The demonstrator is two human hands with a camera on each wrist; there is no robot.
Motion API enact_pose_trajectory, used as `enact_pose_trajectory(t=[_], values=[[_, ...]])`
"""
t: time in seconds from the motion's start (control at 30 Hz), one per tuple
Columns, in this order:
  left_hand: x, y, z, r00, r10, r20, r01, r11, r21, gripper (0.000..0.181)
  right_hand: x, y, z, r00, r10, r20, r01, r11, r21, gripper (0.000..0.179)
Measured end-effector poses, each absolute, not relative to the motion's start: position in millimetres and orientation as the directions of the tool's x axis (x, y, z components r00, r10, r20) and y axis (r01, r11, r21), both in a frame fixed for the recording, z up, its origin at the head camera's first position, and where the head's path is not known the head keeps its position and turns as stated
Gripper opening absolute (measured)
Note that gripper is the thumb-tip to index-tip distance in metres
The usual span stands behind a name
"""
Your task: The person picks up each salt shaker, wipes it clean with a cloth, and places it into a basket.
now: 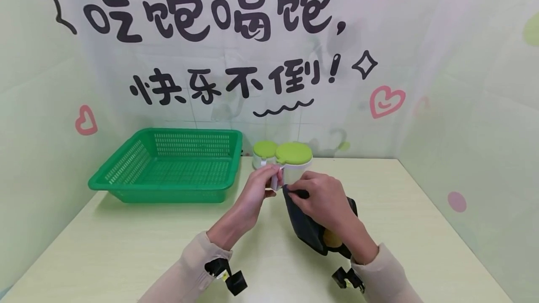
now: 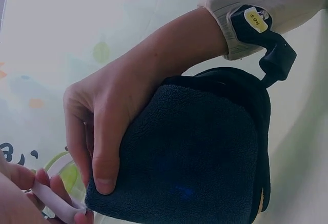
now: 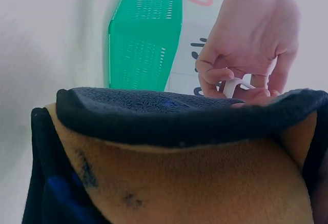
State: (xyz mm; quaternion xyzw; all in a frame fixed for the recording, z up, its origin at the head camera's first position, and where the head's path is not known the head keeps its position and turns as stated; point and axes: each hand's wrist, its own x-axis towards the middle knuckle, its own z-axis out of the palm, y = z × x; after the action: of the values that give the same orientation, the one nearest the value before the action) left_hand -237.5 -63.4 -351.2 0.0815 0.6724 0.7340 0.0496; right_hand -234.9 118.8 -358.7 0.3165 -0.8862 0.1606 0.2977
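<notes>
My left hand grips the white handle of a white lidded jar with a lime-green lid. In my right hand is a folded cloth, dark blue fleece on one face and brown on the other with a black border. The thumb presses on its dark face in the left wrist view. One corner of the cloth is at the jar's handle; whether it touches is hard to tell. Across the right wrist view, the cloth's brown side sags open and hides the right hand's fingers.
A second, smaller-looking jar with a green lid stands just left of the held one. To the left, a green plastic basket sits on the pale wooden table. Behind is a white printed wall cloth.
</notes>
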Motion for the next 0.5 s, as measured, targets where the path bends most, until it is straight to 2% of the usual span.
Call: enact_pose_trajectory(t=[0.5], values=[[-238.8,-61.6,-351.1,-0.982,0.183,0.048,0.033,-0.087,0.996,0.031,-235.8,120.9,-357.3,-0.632,-0.462,0.622,-0.642,0.761,-0.088,0.013]])
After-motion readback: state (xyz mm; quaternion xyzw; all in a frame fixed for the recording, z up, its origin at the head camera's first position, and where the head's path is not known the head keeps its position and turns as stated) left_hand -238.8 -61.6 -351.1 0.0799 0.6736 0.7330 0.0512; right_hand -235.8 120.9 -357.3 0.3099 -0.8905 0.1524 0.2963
